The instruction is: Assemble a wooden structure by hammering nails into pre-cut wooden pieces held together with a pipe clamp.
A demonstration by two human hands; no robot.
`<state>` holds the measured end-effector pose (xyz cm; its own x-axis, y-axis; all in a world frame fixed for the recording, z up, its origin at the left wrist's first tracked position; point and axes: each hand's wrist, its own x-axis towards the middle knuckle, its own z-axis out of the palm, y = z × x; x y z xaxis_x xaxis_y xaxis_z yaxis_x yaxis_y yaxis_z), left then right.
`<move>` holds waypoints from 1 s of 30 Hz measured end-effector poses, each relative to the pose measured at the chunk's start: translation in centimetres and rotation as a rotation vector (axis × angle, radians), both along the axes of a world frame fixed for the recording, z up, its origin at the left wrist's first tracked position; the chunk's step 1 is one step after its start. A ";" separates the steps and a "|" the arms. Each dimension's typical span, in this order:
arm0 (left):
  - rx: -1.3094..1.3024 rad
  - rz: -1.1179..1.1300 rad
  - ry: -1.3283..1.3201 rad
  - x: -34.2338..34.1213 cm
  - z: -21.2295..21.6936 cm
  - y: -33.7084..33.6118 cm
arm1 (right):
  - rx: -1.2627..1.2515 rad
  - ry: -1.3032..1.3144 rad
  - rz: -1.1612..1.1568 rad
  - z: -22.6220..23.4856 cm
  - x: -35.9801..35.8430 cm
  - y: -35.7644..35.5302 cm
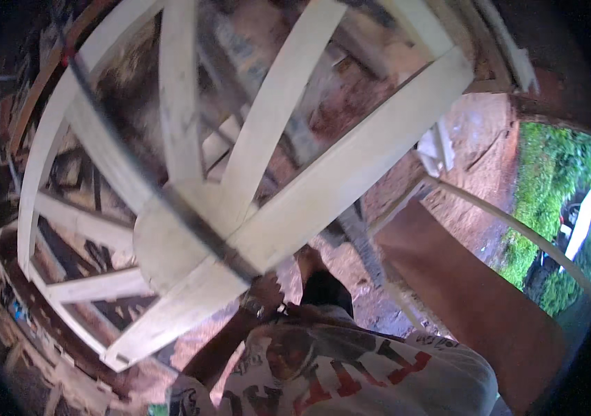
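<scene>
A large half-round frame of pale wood (191, 295), with several spokes meeting at a half-round hub (164, 239), spans the view's left and middle. Across it, from the curved rim to the straight rail, runs a long dark bar clamp (171, 211). Its near end meets my left hand (265, 294), whose fingers are closed around it just below the rail; a watch (250, 305) is on that wrist. A small shiny metal piece (281, 308) shows beside the hand. Right of it, a skin-toned patch seems to be part of my right hand (304, 313); its fingers are hidden.
A brown flat panel (469, 298) slants at the right, near a thin curved pale strip (510, 222). Stacked wood pieces (46, 353) lie at the lower left. Bare reddish ground (479, 152) reaches toward green plants (545, 173). A dark-clothed leg (327, 291) shows below the rail.
</scene>
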<state>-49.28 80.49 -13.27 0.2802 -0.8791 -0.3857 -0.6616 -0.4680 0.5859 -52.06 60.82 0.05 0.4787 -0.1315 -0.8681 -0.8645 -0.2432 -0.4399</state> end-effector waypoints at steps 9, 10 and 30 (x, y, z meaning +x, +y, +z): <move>-0.039 1.327 -0.975 28.7 7.3 9.3 | -0.512 -1.019 0.326 -5.7 39.9 -29.0; -0.037 1.383 -0.868 29.2 1.2 12.4 | -0.671 -1.119 0.599 -4.3 46.8 -30.0; 0.211 1.693 -0.557 31.2 5.5 8.1 | -0.845 -0.971 1.117 -1.0 60.2 -26.2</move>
